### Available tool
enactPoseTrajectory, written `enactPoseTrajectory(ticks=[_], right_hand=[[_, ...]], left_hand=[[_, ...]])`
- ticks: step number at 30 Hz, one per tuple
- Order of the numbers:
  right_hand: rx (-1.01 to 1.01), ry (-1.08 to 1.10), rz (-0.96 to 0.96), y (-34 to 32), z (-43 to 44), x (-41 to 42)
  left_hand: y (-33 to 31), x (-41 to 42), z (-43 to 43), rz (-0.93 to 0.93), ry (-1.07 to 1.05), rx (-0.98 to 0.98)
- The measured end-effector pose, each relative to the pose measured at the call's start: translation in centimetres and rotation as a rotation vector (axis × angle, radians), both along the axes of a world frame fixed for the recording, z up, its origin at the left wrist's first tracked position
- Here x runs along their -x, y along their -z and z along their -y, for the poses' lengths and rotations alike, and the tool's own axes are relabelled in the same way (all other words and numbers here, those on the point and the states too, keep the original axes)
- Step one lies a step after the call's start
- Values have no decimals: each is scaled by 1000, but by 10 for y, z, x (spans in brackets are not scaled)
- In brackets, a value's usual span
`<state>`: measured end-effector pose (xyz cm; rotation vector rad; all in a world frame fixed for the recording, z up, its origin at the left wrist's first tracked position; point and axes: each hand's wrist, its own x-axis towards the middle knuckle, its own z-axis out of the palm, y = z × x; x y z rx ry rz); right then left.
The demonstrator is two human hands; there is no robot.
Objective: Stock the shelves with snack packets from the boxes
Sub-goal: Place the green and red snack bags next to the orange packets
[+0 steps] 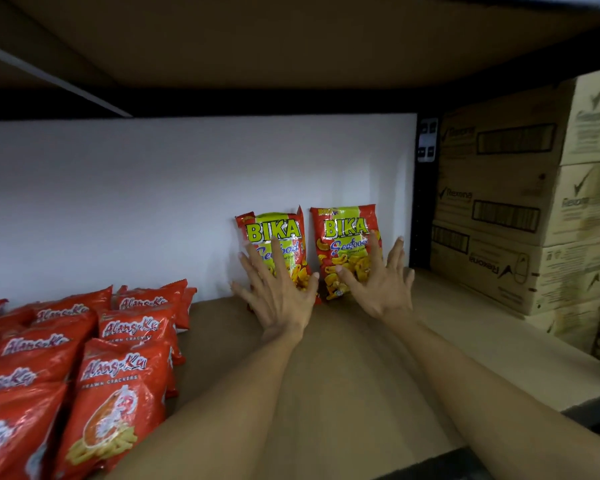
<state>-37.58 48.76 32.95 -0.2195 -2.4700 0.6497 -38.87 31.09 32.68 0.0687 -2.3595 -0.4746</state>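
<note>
Spread wide, your left grip (278, 286) and right grip (378, 284) seemingly touch the upright Bika packets (343, 227) just ahead, at the back edge of the shelf (347, 368).

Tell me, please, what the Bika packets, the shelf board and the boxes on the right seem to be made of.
Bika packets: glossy plastic or foil film, judging by the bright glare and crinkles.
Shelf board: matt brown, likely fibreboard or cardboard; flat, no shine or grain.
Boxes: plain brown cardboard, matt, with printed labels and folded edges.
</note>
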Motion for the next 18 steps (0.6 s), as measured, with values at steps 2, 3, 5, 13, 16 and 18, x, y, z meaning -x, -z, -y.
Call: enactPoseTrajectory(ticks=[2,3,5,13,16,18], right_hand=[[21,-14,-3,-7,-1,-22],[27,-18,-5,-12,-2,-34],[36,-21,-8,-22,-6,-59],[63,-20,14,-47,-23,-193],[70,1,32,-40,-34,-243],[77,31,52,-30,-43,-274]], left_hand=[[-7,-22,1,9,31,38],[-10,-35,2,0,55,63],[-15,-63,2,10,108,130],[-40,-178,-15,-2,459,272],[-45,-220,-29,-46,564,260],[-43,-245,-42,-55,635,252]])
